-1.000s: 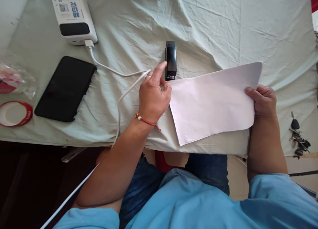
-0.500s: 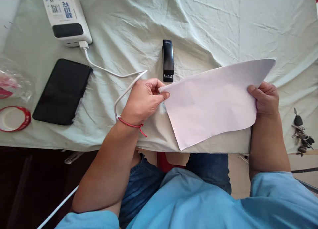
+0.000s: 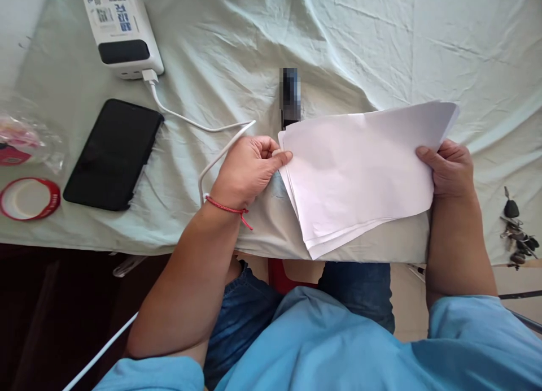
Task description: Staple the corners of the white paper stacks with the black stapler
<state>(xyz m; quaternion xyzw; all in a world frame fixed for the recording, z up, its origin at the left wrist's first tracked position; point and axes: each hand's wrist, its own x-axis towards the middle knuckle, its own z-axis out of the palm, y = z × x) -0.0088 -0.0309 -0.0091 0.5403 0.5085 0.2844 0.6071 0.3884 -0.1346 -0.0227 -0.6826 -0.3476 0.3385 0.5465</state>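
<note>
Several white paper sheets point(image 3: 359, 170) lie loosely stacked between my hands, their left and lower edges slightly fanned out. My left hand point(image 3: 254, 165) pinches the upper left corner between thumb and fingers. Around the right edge, my right hand point(image 3: 449, 168) is closed, thumb on top and fingers partly hidden under the paper. A black stapler point(image 3: 290, 94) lies on the cloth just beyond the upper left corner; the sheets cover its near end and its upper part looks blurred.
On the left are a black phone point(image 3: 114, 153), a white power box point(image 3: 122, 32) with a white cable point(image 3: 203, 125) passing by my left wrist, a red tape roll point(image 3: 53, 196) and a plastic bag point(image 3: 31, 137). Keys point(image 3: 514, 227) lie at the right edge of the green cloth point(image 3: 237, 40).
The sheets have fanned apart, so several edges show where one outline showed before. Their upper left corner now covers the stapler's near end. Both hands keep their hold.
</note>
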